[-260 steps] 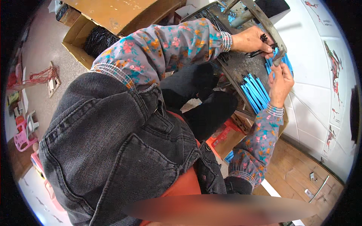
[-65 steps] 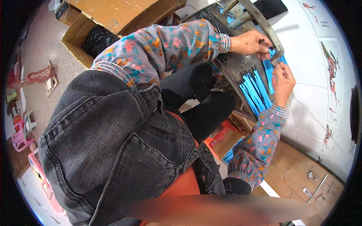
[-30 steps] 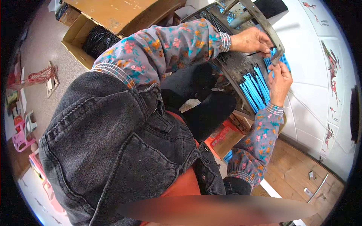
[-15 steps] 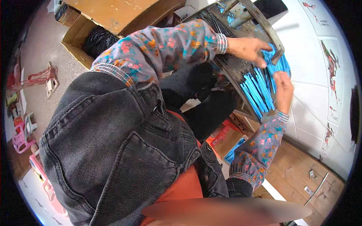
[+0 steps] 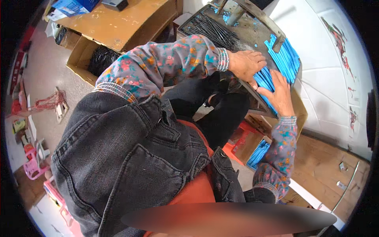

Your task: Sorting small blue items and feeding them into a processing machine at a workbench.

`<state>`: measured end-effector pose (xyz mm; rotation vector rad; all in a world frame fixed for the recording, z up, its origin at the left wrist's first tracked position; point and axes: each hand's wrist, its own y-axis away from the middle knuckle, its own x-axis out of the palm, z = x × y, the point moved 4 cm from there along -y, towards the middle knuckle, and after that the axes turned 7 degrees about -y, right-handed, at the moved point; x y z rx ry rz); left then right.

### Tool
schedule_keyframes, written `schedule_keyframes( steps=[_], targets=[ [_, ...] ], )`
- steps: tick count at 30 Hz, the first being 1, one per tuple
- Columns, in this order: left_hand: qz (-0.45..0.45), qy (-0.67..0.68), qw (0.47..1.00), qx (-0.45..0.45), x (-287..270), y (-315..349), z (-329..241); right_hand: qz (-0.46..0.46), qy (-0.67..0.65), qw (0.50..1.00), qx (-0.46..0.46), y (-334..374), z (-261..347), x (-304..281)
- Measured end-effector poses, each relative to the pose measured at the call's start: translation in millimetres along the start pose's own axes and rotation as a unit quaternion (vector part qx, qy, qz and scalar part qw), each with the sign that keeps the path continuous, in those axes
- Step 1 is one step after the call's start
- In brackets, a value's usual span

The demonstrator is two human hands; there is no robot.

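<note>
Head view: hands [image 5: 248,65] now gather blue strips [image 5: 282,59].

Bright blue thin plastic strips [image 5: 281,59], 1 o'clock; grey metal counter [image 5: 252,33]; grey floral-patterned fabric sleeves [image 5: 169,65]; black denim jacket [image 5: 126,158]; brown cardboard box [image 5: 85,59], 10 o'clock.
</note>
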<state>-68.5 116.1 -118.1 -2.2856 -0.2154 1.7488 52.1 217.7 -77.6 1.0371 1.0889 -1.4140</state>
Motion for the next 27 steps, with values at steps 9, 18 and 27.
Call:
schedule_keyframes(
  steps=[9,18,27],
  targets=[
    [-0.123,0.079,0.987,-0.071,-20,9,41,0.117,-0.008,0.993,0.017,-23,0,5],
    [-0.103,0.239,0.961,-0.096,-32,21,40,-0.092,-0.054,0.993,0.039,-25,-23,11],
    [-0.277,0.417,0.866,-0.003,-74,-27,-29,-0.466,-0.242,0.848,0.064,-37,45,-7]
  ],
)
